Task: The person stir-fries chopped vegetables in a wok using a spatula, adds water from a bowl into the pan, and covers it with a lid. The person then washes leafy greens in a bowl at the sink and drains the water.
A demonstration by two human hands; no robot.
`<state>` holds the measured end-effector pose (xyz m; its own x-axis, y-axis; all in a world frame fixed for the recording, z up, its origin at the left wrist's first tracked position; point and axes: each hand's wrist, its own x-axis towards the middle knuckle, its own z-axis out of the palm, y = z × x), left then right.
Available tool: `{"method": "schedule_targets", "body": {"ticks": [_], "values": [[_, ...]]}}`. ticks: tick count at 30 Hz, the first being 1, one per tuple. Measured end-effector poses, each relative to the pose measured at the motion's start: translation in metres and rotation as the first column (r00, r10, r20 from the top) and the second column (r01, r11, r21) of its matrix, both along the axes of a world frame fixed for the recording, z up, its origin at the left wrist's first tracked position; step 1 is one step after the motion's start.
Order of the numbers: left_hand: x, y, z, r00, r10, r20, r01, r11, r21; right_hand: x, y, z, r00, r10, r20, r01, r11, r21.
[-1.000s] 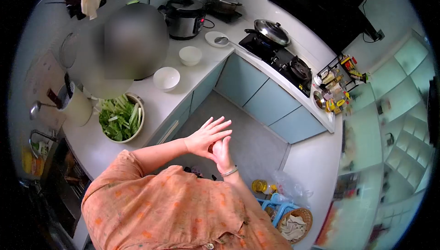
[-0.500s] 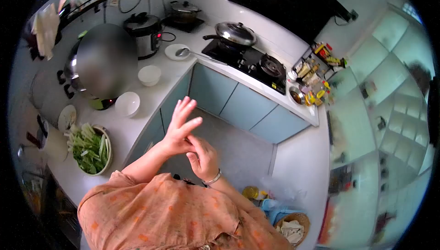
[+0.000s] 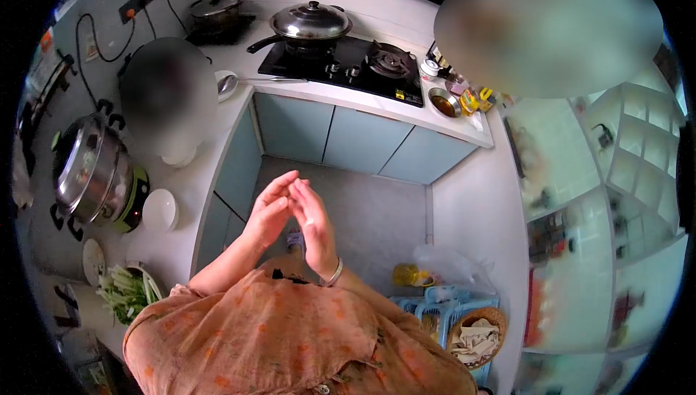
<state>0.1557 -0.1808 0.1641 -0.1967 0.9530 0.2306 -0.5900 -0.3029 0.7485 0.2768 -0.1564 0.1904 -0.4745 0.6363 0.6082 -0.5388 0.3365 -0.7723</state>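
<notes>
My left hand (image 3: 268, 211) and my right hand (image 3: 314, 225) are raised in front of my chest, over the grey floor. Their fingertips meet or nearly meet at the top, with the palms turned towards each other. The fingers of both are extended, and I see nothing held in either. A bracelet (image 3: 333, 272) circles my right wrist. Left of the hands, a white bowl (image 3: 160, 210) stands on the counter, and leafy greens (image 3: 127, 293) fill a bowl nearer to me.
A lidded pan (image 3: 312, 22) stands on the black stove (image 3: 341, 69). A steel steamer pot (image 3: 90, 170) is on the left counter. A ladle (image 3: 250, 80) lies near the corner. Blue baskets (image 3: 435, 308), an oil bottle (image 3: 409, 275) and a wicker basket (image 3: 476, 337) are at the lower right.
The view has turned right towards the stove. My hands have gone from pressing and rubbing across each other to standing upright, fingertips together.
</notes>
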Motion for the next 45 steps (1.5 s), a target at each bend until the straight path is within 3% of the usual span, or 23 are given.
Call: {"method": "schedule_targets", "body": {"ticks": [1,2,5,6,8,10,11,15,20,24,25,28,29,30,31,32,33,37,39,41,42,44,45], "values": [[0.005,0.013,0.010,0.997,-0.043,0.063,0.043,0.999,-0.008,-0.006,0.010,-0.006,0.939,0.239,-0.247,-0.319,0.873,-0.368],[0.007,0.025,0.021,0.988,-0.084,0.128,0.086,0.996,-0.015,-0.013,0.021,-0.013,0.774,0.323,-0.545,-0.624,0.532,-0.572],[-0.016,0.084,0.003,0.895,-0.192,0.403,0.236,0.970,-0.062,-0.030,0.068,-0.041,0.824,0.390,-0.412,-0.567,0.569,-0.595],[-0.020,0.104,0.002,0.884,-0.100,0.457,0.217,0.953,-0.211,-0.038,0.093,-0.047,0.825,0.428,-0.369,-0.564,0.584,-0.583],[-0.029,0.141,-0.001,0.874,-0.083,0.478,0.229,0.939,-0.255,-0.046,0.123,-0.048,0.889,0.308,-0.338,-0.457,0.613,-0.645],[-0.032,0.168,0.003,0.850,-0.100,0.517,0.267,0.928,-0.259,-0.038,0.149,-0.039,0.920,0.149,0.362,-0.063,0.969,-0.240],[-0.038,0.188,0.005,0.843,-0.114,0.525,0.291,0.918,-0.268,-0.042,0.164,-0.024,0.915,0.076,0.397,-0.012,0.987,-0.162],[-0.049,0.266,-0.020,0.870,-0.193,0.454,0.352,0.887,-0.300,-0.061,0.225,-0.040,0.948,-0.221,0.231,0.233,0.972,-0.026],[-0.034,0.353,-0.041,0.800,-0.410,0.438,0.576,0.729,-0.370,-0.044,0.282,-0.055,0.782,-0.429,0.453,0.413,0.900,0.139],[0.011,0.365,-0.019,0.875,-0.409,0.258,0.479,0.657,-0.582,-0.008,0.294,-0.032,0.697,-0.494,0.520,0.490,0.857,0.158],[0.014,0.370,-0.025,0.773,-0.474,0.421,0.632,0.625,-0.457,-0.002,0.297,-0.028,0.646,-0.598,0.475,0.571,0.791,0.220],[0.032,0.369,-0.028,0.722,-0.568,0.395,0.692,0.612,-0.384,-0.023,0.318,-0.038,0.617,-0.685,0.386,0.681,0.711,0.174],[0.035,0.367,-0.012,0.660,-0.617,0.428,0.750,0.567,-0.341,-0.067,0.340,-0.063,-0.037,-0.749,0.661,0.935,0.207,0.287],[0.037,0.368,-0.011,0.691,-0.582,0.430,0.720,0.607,-0.336,-0.095,0.349,-0.077,-0.615,-0.362,0.700,0.788,-0.272,0.552],[0.036,0.370,-0.011,0.577,-0.631,0.518,0.800,0.564,-0.205,-0.095,0.354,-0.063,-0.700,-0.376,0.607,0.714,-0.387,0.584],[0.029,0.375,-0.014,0.465,-0.673,0.576,0.843,0.534,-0.057,-0.062,0.352,-0.030,0.078,-0.620,0.780,0.997,0.052,-0.059],[0.024,0.379,-0.026,0.518,-0.695,0.498,0.839,0.528,-0.136,-0.024,0.351,-0.002,0.814,-0.379,0.440,0.581,0.513,-0.632],[0.001,0.383,-0.042,0.672,-0.576,0.466,0.740,0.544,-0.395,-0.037,0.368,-0.057,0.764,-0.141,0.629,0.548,0.657,-0.518],[-0.017,0.391,-0.067,0.731,-0.475,0.489,0.668,0.644,-0.373,-0.087,0.388,-0.083,0.873,-0.171,0.456,0.484,0.208,-0.850],[-0.035,0.403,-0.091,0.688,-0.516,0.511,0.695,0.672,-0.256,-0.093,0.382,-0.089,0.903,-0.261,0.342,0.397,0.812,-0.428],[-0.048,0.410,-0.096,0.716,-0.474,0.512,0.653,0.714,-0.252,-0.098,0.388,-0.092,0.932,-0.283,0.225,0.312,0.944,-0.106],[-0.065,0.427,-0.103,0.797,-0.347,0.495,0.535,0.786,-0.311,-0.116,0.412,-0.101,0.941,-0.221,0.258,0.241,0.969,-0.047],[-0.048,0.432,-0.097,0.819,-0.241,0.520,0.459,0.819,-0.344,-0.096,0.425,-0.095,0.928,-0.195,0.318,0.165,0.979,0.119]]}}
